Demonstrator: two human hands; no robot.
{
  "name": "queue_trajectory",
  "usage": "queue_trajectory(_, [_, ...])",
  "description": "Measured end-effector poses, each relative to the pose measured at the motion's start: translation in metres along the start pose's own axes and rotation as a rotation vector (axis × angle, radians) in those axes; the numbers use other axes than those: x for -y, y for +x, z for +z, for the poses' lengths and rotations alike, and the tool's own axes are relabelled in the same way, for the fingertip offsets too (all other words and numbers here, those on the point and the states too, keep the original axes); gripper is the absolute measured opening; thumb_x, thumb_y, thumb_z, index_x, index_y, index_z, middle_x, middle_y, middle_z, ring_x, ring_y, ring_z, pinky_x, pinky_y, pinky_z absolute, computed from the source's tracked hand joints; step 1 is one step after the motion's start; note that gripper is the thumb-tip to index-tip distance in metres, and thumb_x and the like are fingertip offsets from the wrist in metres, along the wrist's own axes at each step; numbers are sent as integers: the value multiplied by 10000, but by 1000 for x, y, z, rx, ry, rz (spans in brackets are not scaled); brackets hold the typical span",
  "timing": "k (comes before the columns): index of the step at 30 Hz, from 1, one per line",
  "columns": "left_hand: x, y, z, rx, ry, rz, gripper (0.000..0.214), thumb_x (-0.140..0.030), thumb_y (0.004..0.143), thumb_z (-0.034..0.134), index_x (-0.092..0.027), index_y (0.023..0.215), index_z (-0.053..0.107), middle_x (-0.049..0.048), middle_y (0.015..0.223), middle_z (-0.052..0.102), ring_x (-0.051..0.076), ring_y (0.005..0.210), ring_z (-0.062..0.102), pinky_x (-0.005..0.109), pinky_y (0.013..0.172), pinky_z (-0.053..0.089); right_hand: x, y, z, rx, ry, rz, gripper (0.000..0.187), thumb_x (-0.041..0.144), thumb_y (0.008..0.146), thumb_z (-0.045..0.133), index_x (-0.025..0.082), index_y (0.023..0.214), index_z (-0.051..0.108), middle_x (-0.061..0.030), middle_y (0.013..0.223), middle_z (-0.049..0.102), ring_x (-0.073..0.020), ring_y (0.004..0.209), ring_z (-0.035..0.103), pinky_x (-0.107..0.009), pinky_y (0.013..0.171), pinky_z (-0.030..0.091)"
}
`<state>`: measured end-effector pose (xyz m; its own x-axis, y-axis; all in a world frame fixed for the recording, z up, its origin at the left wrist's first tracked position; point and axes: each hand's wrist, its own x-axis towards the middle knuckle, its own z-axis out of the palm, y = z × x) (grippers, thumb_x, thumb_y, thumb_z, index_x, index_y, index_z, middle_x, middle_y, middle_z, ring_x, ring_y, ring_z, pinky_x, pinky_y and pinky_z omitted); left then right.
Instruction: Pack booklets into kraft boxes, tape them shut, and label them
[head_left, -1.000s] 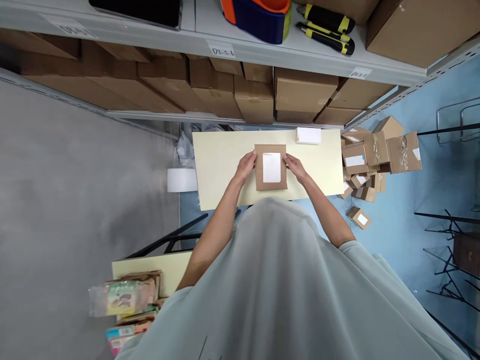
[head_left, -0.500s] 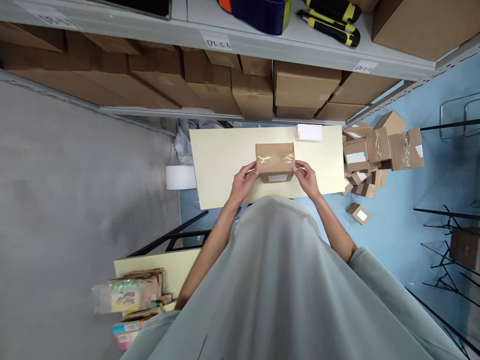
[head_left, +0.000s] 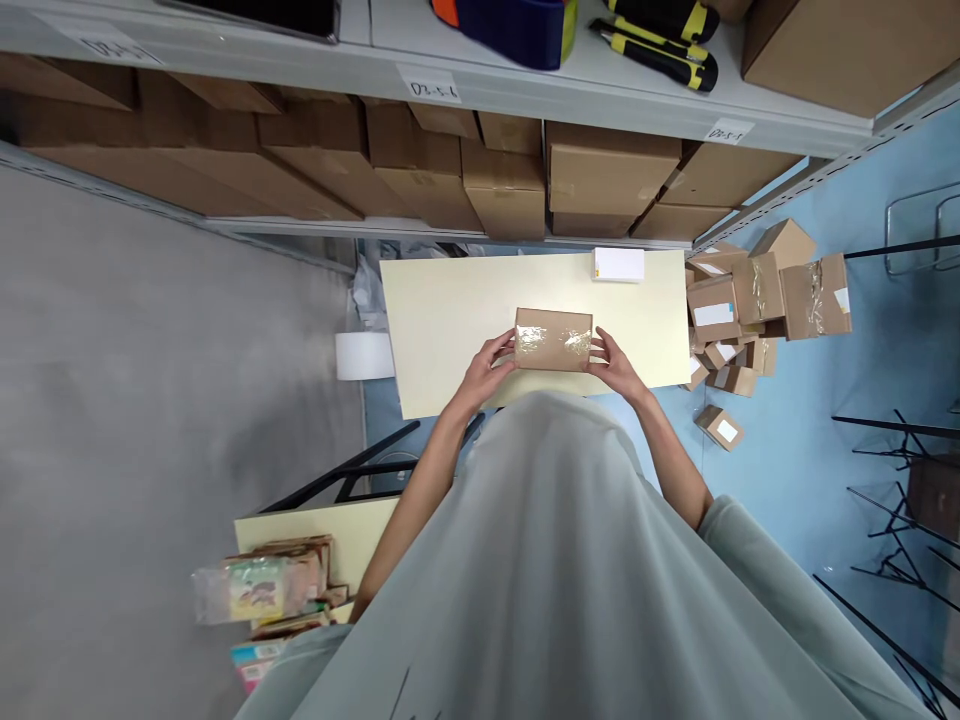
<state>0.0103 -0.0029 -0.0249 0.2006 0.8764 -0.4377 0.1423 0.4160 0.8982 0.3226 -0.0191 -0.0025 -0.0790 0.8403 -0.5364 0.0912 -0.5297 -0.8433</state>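
A small brown cardboard box (head_left: pixel 554 340) with shiny clear tape across its upper face is over the cream table (head_left: pixel 442 310), near the edge closest to me. My left hand (head_left: pixel 484 372) grips its left end, thumb at the near corner and fingers along the side. At the opposite end, my right hand (head_left: pixel 616 366) holds the box the same way, its fingertips partly apart. The box's underside is hidden, so whether it touches the table I cannot tell. Farther back on the table lies a small white box (head_left: pixel 619 265).
Shelving with cardboard boxes (head_left: pixel 615 170) spans the far side; utility knives (head_left: pixel 660 55) lie on its upper level. Several taped parcels (head_left: pixel 757 295) are piled right of the table. A white roll (head_left: pixel 364 356) stands at the left. Packaged goods (head_left: pixel 262 590) sit on a lower-left table.
The cardboard box has been tipped and drawn slightly toward me. Its white-labelled near side is now out of sight, and the taped face shows more fully. Both hands have shifted with it.
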Motion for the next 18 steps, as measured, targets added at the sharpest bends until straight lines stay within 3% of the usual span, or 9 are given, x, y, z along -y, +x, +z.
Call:
queue_trajectory(2, [-3, 3, -1, 8, 9, 11, 739, -431, 847, 823, -310, 1566, 696, 129, 1597, 633, 335, 1421, 691, 516, 1176, 616, 8, 3, 0, 39, -36, -38, 922, 445, 767, 906, 312, 1631, 610, -111, 1658, 627, -342, 1341, 700, -550, 1126, 655])
queue_trajectory(5, [-8, 5, 0, 1, -17, 58, 769, -489, 808, 891, -299, 1531, 712, 123, 1666, 594, 352, 1450, 683, 526, 1168, 634, 20, 6, 2, 32, -63, -144, 833, 493, 825, 881, 332, 1611, 659, -68, 1665, 633, -330, 1403, 684, -535, 1215, 600])
queue_trajectory(9, [-5, 5, 6, -54, -49, 63, 725, -590, 813, 910, -221, 1411, 730, 153, 1527, 718, 343, 1415, 714, 557, 1218, 605, 25, 8, 5, -77, -123, -224, 632, 595, 884, 867, 315, 1444, 781, -73, 1614, 678, -334, 1503, 632, -523, 1273, 550])
queue_trajectory(13, [14, 3, 20, -146, -22, -26, 627, -580, 783, 952, -211, 1230, 711, 153, 1300, 807, 330, 1233, 800, 580, 1133, 653, 7, 10, 7, -112, -145, -148, 587, 680, 861, 870, 269, 1276, 811, -115, 1451, 757, -335, 1326, 740, -541, 1163, 631])
queue_trajectory(18, [47, -6, 36, -148, 155, -34, 737, -402, 753, 982, -238, 1403, 678, 142, 1419, 727, 327, 1235, 784, 580, 1151, 643, -39, 3, 11, -98, -145, -51, 735, 679, 717, 971, 235, 1251, 731, -137, 1349, 758, -333, 1241, 767, -574, 1144, 643])
